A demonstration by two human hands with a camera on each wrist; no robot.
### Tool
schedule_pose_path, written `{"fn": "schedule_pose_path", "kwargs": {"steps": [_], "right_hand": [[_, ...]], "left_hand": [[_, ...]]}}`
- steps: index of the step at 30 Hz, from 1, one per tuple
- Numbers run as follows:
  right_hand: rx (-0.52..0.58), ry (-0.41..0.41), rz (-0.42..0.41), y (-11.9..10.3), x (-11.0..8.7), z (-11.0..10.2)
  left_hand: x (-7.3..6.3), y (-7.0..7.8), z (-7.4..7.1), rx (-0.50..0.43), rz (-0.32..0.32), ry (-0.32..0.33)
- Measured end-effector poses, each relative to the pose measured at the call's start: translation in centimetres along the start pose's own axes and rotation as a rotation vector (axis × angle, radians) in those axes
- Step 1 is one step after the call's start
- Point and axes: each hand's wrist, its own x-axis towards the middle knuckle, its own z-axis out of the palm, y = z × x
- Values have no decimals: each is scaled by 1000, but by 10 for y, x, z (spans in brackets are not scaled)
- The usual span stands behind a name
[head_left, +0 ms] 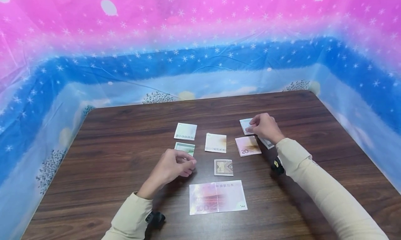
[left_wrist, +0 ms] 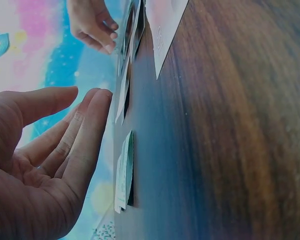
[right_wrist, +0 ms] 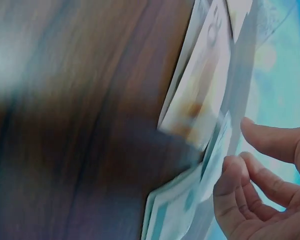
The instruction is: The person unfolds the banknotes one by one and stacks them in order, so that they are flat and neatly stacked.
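At the right hand [head_left: 266, 126], thumb and bent fingertips parted, with nothing between them in the right wrist view. At those fingertips, a pale folded note [head_left: 244, 126], partly hidden; impossible to tell whether touched or just beneath. Under the wrist, a grey-green folded note [head_left: 268, 143], mostly covered in the head view, cut off by the lower edge in the right wrist view. Inward of that wrist, a pink folded note [head_left: 247, 147] marked 20.

At the left hand [head_left: 171, 166], fingers loosely bent, thumb apart, likewise empty. Just beyond its knuckles, a green folded note [head_left: 185, 147], near edge hidden by the fingers. Farther beyond, a whitish folded note [head_left: 186, 131], print too small to read. Between the hands, a cream folded note [head_left: 215, 142] and, nearer the body, a beige folded note [head_left: 223, 167] marked 1. Closer to the body than either hand, a creased 100 note [head_left: 218, 197], figures washed out by glare, cut off in the left wrist view.
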Motion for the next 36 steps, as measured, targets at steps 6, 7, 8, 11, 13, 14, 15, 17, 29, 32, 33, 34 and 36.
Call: {"fn": "schedule_pose_path", "kwargs": {"steps": [6,7,8,11,13,14,15,17,29,32,33,34,36], "right_hand": [[-19,-4,97,11,5,-6],[-23,-2,102,11,6,-6],[-26,-3,107,12,7,-6],[-53,7,116,13,10,-5],[-73,10,126,12,12,-3],[-82,11,132,12,13,-3],[-90,14,135,11,13,-3],[-98,9,152,8,13,-2],[-15,-39,242,2,18,2],[-4,-47,241,2,20,3],[-4,-51,242,2,20,3],[-5,-54,243,2,21,3],[-7,-58,242,2,22,3]], "left_hand": [[-2,1,-2,0,5,-4],[-2,1,-2,2,7,-5],[-3,1,-3,4,8,-5],[-2,0,-3,8,5,-1],[-2,0,-3,11,-3,1],[-2,0,-3,12,-6,2],[-2,0,-3,14,-6,3],[-2,0,-3,15,-6,4],[-4,0,-7,33,28,-15],[-5,2,-8,32,39,-20],[-5,2,-8,31,38,-20],[-5,3,-8,30,38,-22],[-4,2,-8,27,42,-25]]}}
